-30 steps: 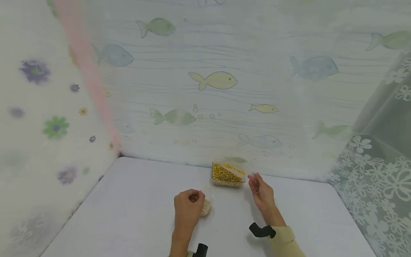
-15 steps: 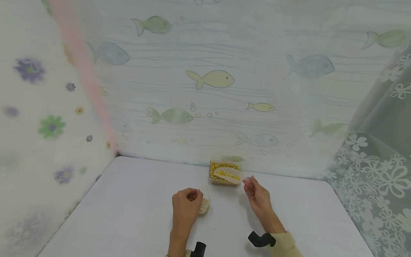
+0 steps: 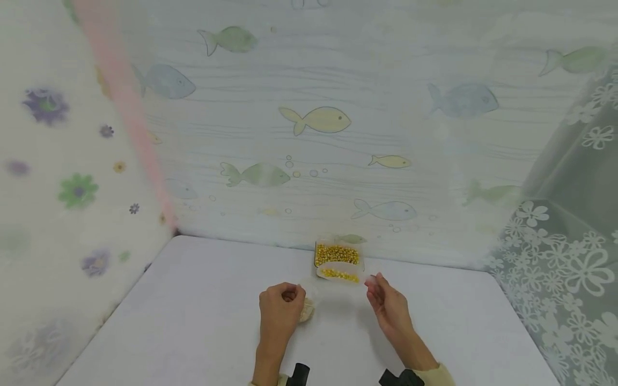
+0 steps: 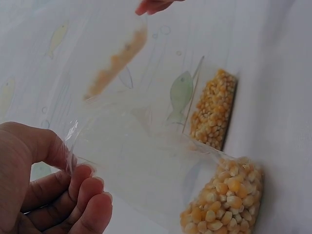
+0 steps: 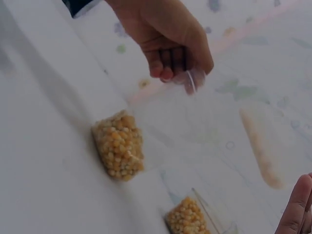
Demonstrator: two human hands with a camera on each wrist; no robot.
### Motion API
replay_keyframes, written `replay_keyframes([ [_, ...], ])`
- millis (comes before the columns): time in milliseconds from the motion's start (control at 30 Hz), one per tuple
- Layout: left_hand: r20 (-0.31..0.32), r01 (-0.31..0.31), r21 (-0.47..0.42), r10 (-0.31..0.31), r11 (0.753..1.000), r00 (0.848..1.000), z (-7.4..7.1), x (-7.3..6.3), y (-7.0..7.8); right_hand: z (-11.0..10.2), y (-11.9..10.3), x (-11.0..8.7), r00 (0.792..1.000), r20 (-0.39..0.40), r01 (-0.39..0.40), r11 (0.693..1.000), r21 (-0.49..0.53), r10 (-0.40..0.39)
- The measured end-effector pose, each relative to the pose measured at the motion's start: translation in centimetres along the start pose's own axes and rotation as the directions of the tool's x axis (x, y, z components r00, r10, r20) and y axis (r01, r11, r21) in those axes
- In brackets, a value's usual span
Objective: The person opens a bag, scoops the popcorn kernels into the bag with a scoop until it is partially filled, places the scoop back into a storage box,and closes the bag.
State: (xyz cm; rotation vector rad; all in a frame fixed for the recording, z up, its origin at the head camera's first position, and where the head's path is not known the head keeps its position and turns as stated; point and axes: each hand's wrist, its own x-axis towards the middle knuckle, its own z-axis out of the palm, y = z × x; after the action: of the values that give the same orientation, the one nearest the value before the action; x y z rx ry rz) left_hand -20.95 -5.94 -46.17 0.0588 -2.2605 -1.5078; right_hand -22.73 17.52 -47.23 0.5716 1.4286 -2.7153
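Note:
My left hand (image 3: 280, 308) pinches the open rim of a clear plastic bag (image 4: 136, 161) between thumb and fingers. Yellow corn kernels (image 4: 229, 195) fill the bag's bottom, which sits on the table; in the head view that hand partly covers it. My right hand (image 3: 392, 305) holds a translucent scoop (image 3: 340, 275) by its end. A row of corn kernels lies in the scoop, which is raised just in front of a clear container (image 3: 316, 256) of corn. In the right wrist view only some fingers of the right hand (image 5: 297, 209) show at the edge.
The white-covered table (image 3: 203, 300) reaches back to a curtain (image 3: 386, 107) printed with fish. A flowered curtain (image 3: 58, 225) hangs at the left, and a sheer one with white flowers (image 3: 569, 279) at the right.
The scoop has come out from over the container's corn, toward me and a little left, carrying kernels. My right hand moved with it; my left hand stayed nearly still on the bag.

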Motion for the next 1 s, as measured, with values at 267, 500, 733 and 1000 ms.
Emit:
replay_keyframes([
  [267, 0.009, 0.005, -0.008, -0.005, 1.0, 1.0, 0.1, 0.1, -0.1, -0.5, 1.4, -1.2, 0.999, -0.013, -0.04, 0.998, -0.056, 0.04],
  [500, 0.008, -0.002, 0.0, 0.002, 1.0, 1.0, 0.1, 0.1, -0.2, -0.9, 2.5, -1.7, 0.999, -0.018, -0.049, 0.994, -0.097, 0.048],
  [733, 0.017, -0.003, -0.005, 0.003, 1.0, 1.0, 0.0, 0.1, -0.1, -0.8, 2.7, -1.6, 1.0, -0.018, 0.005, 0.988, -0.152, -0.008],
  [1000, 0.028, -0.001, -0.009, 0.002, 1.0, 1.0, 0.0, 0.1, 0.0, -0.5, 2.5, -1.8, 0.998, -0.017, 0.052, 0.975, -0.214, -0.057],
])
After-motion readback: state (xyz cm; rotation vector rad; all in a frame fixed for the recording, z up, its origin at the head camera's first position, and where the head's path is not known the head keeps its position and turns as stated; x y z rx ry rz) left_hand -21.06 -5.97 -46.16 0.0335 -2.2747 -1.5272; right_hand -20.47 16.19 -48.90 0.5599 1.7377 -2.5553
